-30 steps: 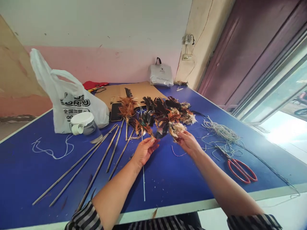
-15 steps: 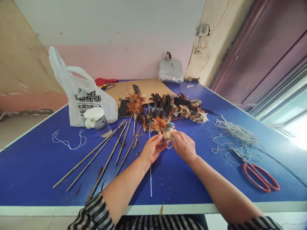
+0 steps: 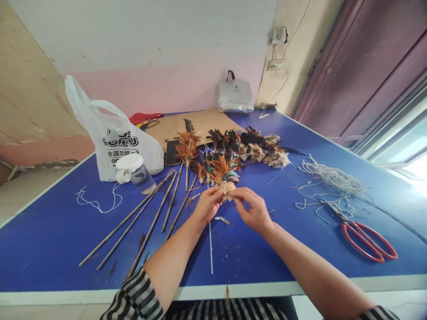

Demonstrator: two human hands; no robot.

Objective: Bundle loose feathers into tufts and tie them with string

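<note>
My left hand (image 3: 207, 205) is closed on the pale, fluffy base of a feather bundle (image 3: 220, 167) whose orange and dark tips point away from me. My right hand (image 3: 254, 210) has its thumb and forefinger pinched together at the right side of that fluffy base. What lies between those fingertips is too small to make out. A small pale feather (image 3: 223, 220) lies on the blue table just below my hands. Behind the bundle are piles of dark and brown feathers (image 3: 255, 151). To its left an orange feather duster head (image 3: 187, 146) sits on a stick.
Several thin sticks (image 3: 156, 222) lie at the left, beside a clear jar with a white lid (image 3: 130, 166) and a white plastic bag (image 3: 122, 142). Tangled string (image 3: 333, 180) and red-handled scissors (image 3: 369, 242) are at the right. A phone (image 3: 172, 152), cardboard (image 3: 207, 120) and a silver bag (image 3: 235, 95) stand farther back.
My right hand has shifted slightly right and down, away from my left hand. The bundle's fluffy base shows more between them. A pale feather now shows on the table below.
</note>
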